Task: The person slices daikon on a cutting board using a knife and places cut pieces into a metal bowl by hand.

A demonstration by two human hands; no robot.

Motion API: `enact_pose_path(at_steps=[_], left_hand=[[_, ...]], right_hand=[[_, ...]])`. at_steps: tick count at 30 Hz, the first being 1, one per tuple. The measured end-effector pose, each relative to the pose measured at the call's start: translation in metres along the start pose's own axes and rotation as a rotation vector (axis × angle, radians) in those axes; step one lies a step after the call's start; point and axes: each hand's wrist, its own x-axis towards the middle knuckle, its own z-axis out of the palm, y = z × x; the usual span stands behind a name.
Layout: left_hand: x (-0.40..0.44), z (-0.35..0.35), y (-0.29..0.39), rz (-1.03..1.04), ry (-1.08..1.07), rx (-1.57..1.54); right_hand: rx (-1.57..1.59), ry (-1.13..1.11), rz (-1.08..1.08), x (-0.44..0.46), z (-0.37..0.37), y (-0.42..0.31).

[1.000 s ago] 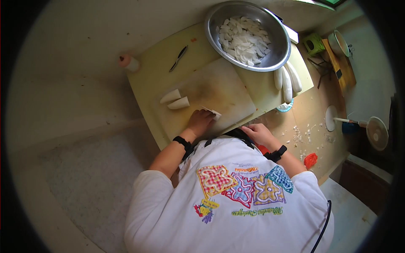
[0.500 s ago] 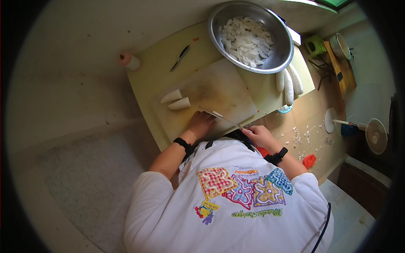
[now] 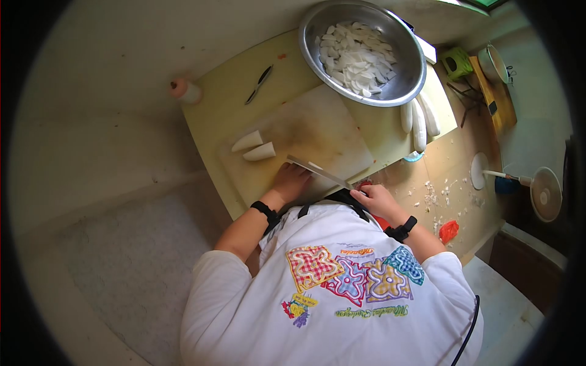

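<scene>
My right hand (image 3: 376, 201) is closed round the handle of a knife (image 3: 321, 172). The long blade points left over the near part of the cutting board (image 3: 332, 137). My left hand (image 3: 292, 182) is closed on a white vegetable piece (image 3: 315, 165) beside the blade; the fingers and blade hide most of this piece. Two thick white vegetable pieces (image 3: 246, 141) (image 3: 260, 151) lie on the board to the left, beyond my left hand.
A metal bowl (image 3: 302, 36) of white slices stands at the back, with several peeled white vegetables (image 3: 419, 125) to its right. A dark peeler (image 3: 259, 84) and a pink-topped bottle (image 3: 185, 91) are at the left. Scraps (image 3: 431, 196) and a red bag (image 3: 448, 232) lie at floor level.
The knife blade, barely visible a second ago, now shows broadside across the near part of the board. My right hand has shifted slightly; my left hand stays nearly in place.
</scene>
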Motion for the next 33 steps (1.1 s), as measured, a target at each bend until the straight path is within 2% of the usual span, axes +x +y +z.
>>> enact_pose_path(at_steps=[6, 10, 18, 33], left_hand=[[0.005, -0.015, 0.006, -0.025, -0.019, -0.057], [0.008, -0.019, 0.007, 0.016, 0.052, -0.074], [0.004, -0.013, 0.000, 0.021, 0.063, -0.094], [0.002, -0.006, -0.008, 0.047, 0.057, -0.176]], right_hand=[[0.130, -0.118, 0.077, 0.005, -0.014, -0.009], [0.192, -0.197, 0.149, 0.011, -0.022, -0.012], [0.031, -0.248, 0.104, 0.010, -0.029, -0.028], [0.082, -0.218, 0.019, 0.028, -0.009, -0.007]])
